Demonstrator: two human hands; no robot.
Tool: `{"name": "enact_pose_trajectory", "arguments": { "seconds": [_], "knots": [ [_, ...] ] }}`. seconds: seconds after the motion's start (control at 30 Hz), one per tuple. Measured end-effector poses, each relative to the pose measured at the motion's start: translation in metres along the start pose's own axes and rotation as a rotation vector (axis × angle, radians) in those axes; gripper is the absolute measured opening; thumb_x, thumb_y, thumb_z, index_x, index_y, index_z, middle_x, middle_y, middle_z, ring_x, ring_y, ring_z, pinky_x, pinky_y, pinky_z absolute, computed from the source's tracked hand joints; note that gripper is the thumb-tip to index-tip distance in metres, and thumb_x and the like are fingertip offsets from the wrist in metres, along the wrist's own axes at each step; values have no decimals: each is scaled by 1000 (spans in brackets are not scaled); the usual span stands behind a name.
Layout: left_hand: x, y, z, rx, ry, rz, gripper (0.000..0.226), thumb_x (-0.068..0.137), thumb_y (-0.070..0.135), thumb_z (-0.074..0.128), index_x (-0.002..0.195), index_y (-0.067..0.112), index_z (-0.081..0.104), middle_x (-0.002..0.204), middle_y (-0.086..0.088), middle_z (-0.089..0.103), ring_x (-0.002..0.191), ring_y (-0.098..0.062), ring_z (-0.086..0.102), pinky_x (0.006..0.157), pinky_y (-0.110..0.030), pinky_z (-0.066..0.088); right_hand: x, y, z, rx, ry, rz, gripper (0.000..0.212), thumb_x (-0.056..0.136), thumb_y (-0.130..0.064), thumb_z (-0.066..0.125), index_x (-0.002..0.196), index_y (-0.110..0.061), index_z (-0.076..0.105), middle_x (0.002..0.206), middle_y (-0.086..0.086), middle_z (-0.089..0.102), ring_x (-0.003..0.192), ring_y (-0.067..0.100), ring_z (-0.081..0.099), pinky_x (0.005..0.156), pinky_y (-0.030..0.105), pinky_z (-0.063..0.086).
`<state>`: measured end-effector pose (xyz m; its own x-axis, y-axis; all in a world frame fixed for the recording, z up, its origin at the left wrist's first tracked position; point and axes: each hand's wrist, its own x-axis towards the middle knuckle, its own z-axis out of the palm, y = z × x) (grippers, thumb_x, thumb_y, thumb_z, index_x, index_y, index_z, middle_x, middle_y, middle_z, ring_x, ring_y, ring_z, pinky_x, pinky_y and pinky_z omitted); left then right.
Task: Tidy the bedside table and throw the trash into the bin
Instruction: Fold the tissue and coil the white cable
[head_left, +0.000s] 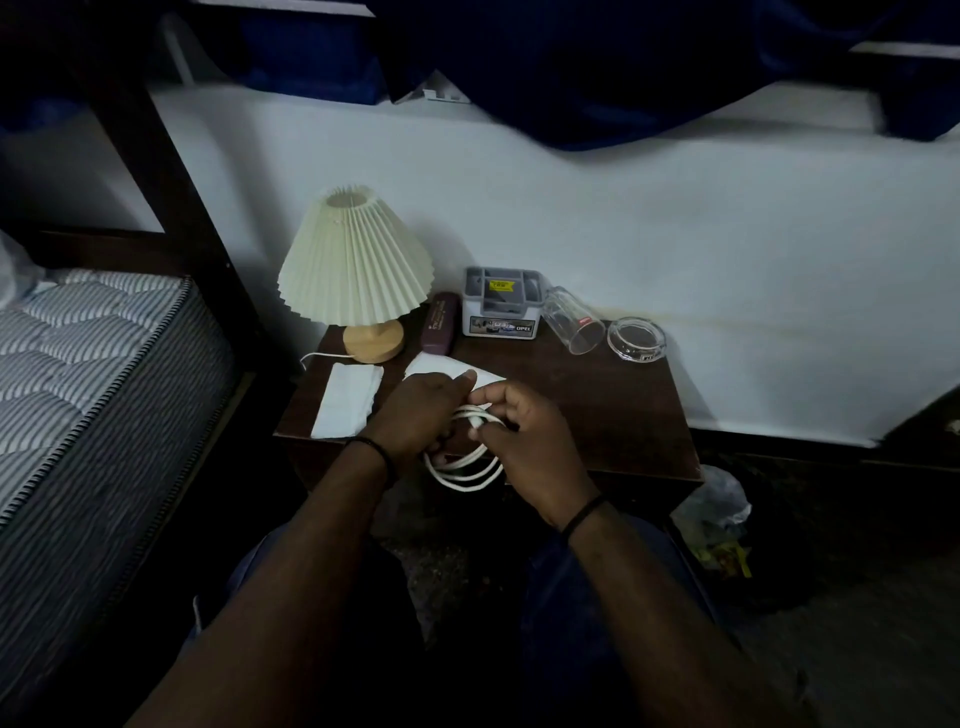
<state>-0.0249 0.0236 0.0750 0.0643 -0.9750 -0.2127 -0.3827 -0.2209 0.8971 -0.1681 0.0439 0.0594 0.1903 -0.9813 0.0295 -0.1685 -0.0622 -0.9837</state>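
Observation:
A dark wooden bedside table stands against the white wall. Over its front edge, my left hand and my right hand both grip a coiled white cable, whose loops hang below my fingers. A white tissue lies flat at the table's left front. Another white paper lies behind my hands, partly hidden by them. Low on the floor to the right sits a dark bin with a plastic bag of trash.
At the back of the table stand a pleated cream lamp, a maroon case, a grey organiser box, a clear glass lying on its side and a glass ashtray. A striped mattress is at the left.

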Motion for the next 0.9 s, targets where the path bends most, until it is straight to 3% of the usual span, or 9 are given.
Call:
{"name": "enact_pose_trajectory", "arguments": {
  "seconds": [0.13, 0.23, 0.4, 0.5, 0.57, 0.67, 0.77, 0.9],
  "knots": [
    [-1, -2, 4, -170, -82, -9, 39, 101, 39, 44, 76, 12, 56, 52, -4, 51, 39, -14, 45, 44, -23, 41, 3, -1, -10, 115, -22, 22, 26, 78, 9, 65, 95, -9, 70, 92, 9, 74, 83, 10, 68, 78, 22, 53],
    [-5, -1, 7, -148, -95, 98, 37, 104, 29, 39, 80, 7, 57, 66, -13, 54, 51, -16, 50, 45, -22, 44, 2, -2, -16, 195, -24, 42, 26, 78, 12, 61, 97, -2, 70, 90, 11, 73, 81, 11, 67, 74, 19, 52],
    [-11, 3, 15, -182, -111, 278, 26, 103, 15, 42, 86, 10, 60, 79, 1, 59, 70, 3, 55, 68, -9, 43, 5, -1, -22, 439, 38, 205, 28, 77, 12, 48, 95, 4, 69, 74, 9, 69, 68, 14, 63, 67, 26, 51],
    [-11, 0, 18, -237, -195, 236, 15, 99, 10, 50, 96, 0, 60, 85, -11, 63, 79, -12, 58, 70, -16, 47, 7, 2, -22, 400, 88, 240, 33, 77, 13, 43, 89, -1, 70, 69, 7, 66, 66, 15, 59, 64, 25, 50],
    [-7, -5, 19, -132, -209, 283, 15, 96, 12, 57, 103, -2, 58, 90, -14, 68, 81, -11, 61, 73, -22, 50, 7, 2, -20, 378, 126, 257, 36, 78, 13, 40, 85, -5, 70, 72, 9, 65, 66, 14, 57, 59, 23, 49],
    [-5, -12, 20, 52, -138, 394, 13, 96, 16, 58, 106, 9, 54, 87, 4, 64, 74, 5, 57, 70, -15, 47, 8, 0, -18, 376, 196, 280, 35, 81, 12, 40, 84, -6, 70, 73, 11, 67, 66, 15, 57, 56, 21, 49],
    [-1, -18, 24, 147, -71, 506, 11, 97, 24, 55, 98, 13, 53, 84, 7, 60, 75, 2, 53, 71, -18, 44, 10, -1, -22, 394, 190, 325, 36, 79, 12, 39, 87, -4, 69, 73, 10, 70, 67, 16, 58, 62, 25, 48],
    [4, -23, 27, 210, -18, 635, 30, 94, 39, 46, 95, 12, 59, 88, 3, 59, 84, -9, 54, 78, -27, 44, 10, -1, -30, 508, 86, 447, 41, 77, 10, 38, 106, 3, 65, 83, 13, 62, 64, 13, 59, 68, 28, 51]
  ]
}}
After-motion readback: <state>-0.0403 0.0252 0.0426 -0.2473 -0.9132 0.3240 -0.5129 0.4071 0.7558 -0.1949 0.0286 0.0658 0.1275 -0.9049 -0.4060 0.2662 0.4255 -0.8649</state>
